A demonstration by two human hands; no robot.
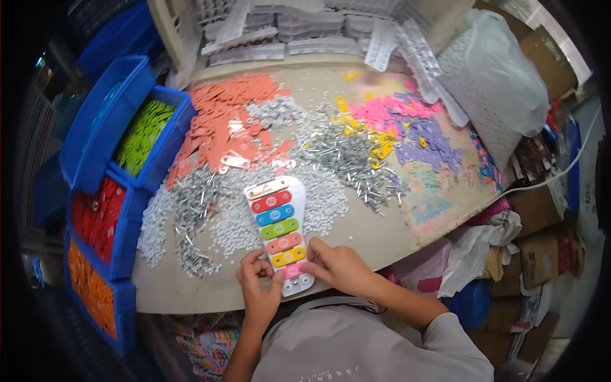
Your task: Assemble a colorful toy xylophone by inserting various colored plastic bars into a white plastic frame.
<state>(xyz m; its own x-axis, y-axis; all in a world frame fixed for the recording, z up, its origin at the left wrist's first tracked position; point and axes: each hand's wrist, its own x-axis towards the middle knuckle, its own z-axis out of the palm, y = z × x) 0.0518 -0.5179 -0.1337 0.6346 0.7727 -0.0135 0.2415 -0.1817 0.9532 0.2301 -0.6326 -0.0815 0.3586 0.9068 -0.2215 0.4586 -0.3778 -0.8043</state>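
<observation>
A toy xylophone (280,229) with a white base lies near the table's front edge. Down its length run flat bars in red, blue, green, salmon and yellow, with a pale shiny one at the far end. Across its near part sits a pink bar (292,270), with bare round posts below it. My left hand (258,286) is closed, its thumb at the pink bar's left end; whether its curled fingers hold anything small is hidden. My right hand (337,267) pinches the bar's right end, index finger along the base's edge.
Salmon bars (223,121), pink bars (391,113), purple bars (426,140) and metal pins (344,153) lie in piles. White washers (235,229) surround the toy. Blue bins (124,242) line the left; a plastic sack (490,83) leans at right. White bases (318,32) are stacked behind.
</observation>
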